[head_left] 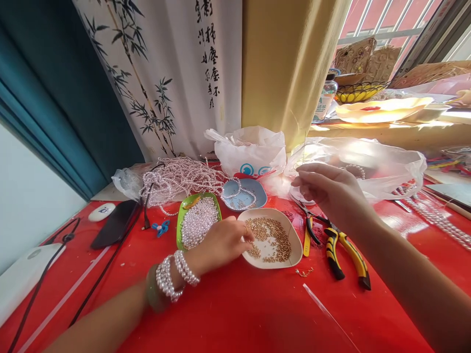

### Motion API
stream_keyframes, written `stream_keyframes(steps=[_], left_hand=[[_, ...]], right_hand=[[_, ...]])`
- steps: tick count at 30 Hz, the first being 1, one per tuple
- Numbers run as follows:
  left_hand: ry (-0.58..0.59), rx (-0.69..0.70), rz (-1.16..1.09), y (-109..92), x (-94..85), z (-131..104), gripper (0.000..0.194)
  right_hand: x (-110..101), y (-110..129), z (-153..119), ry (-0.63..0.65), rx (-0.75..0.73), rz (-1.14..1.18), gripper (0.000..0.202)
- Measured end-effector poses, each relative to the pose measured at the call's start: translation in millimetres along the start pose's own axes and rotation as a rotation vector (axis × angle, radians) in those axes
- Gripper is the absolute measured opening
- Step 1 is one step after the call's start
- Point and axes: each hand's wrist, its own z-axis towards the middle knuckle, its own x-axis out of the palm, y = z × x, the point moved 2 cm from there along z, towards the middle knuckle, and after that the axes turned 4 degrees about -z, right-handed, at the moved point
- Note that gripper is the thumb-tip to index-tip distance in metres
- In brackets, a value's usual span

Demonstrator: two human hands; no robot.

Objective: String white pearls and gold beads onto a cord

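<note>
My left hand (pixel 230 239), with pearl bracelets (pixel 171 275) on its wrist, reaches over the left rim of a cream dish (pixel 296 247). Its fingers are pinched together at the small gold beads (pixel 279 241); anything between them is hidden. Raised to the right, my right hand (pixel 327 189) has thumb and fingers pressed together. A very thin line seems to rise from those fingertips, too fine to make out. Left of the cream dish, a green dish (pixel 179 235) holds white pearl beads (pixel 200 220). Behind is a blue dish (pixel 260 192) with a short pearl strand.
Black-and-yellow pliers (pixel 353 252) and smaller pliers (pixel 312 228) lie below my right hand. Pearl strands (pixel 184 179) are heaped behind the green dish. Plastic bags (pixel 250 152) stand at the back. A phone (pixel 116 224) and cables lie left on the red table (pixel 228 314).
</note>
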Motion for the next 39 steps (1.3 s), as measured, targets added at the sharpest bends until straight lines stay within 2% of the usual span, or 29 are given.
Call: stream_keyframes(steps=[3,6,13,20,24,28,35,39], left_hand=[[0.062,-0.107,0.006,0,0.4,0,0.017],[0.097,-0.151,0.020,0,1.4,1,0.018],[0.085,-0.135,0.098,-1,7.8,4,0.008],[0.079,-0.160,0.202,-8,7.4,2,0.013],[-0.001,-0.197,0.166,-7,5.9,3,0.013],[-0.075,-0.234,-0.048,-4,3.3,5,0.014],[-0.071,-0.298,-0.607,0,2.6,11,0.010],[-0.149,-0.310,-0.841,-1,0.8,11,0.013]], right_hand=[[2,-1,-1,0.031,-0.001,0.034,0.008],[3,-2,-1,0.047,0.006,0.061,0.007],[3,-4,0,0.050,0.017,0.074,0.006],[4,-4,-2,0.037,0.011,0.035,0.009],[5,-4,-2,0.050,0.015,0.022,0.010],[7,-5,-2,0.064,0.026,0.013,0.009],[20,-12,-6,0.146,0.069,-0.097,0.014],[25,-13,-8,0.149,0.079,-0.171,0.019]])
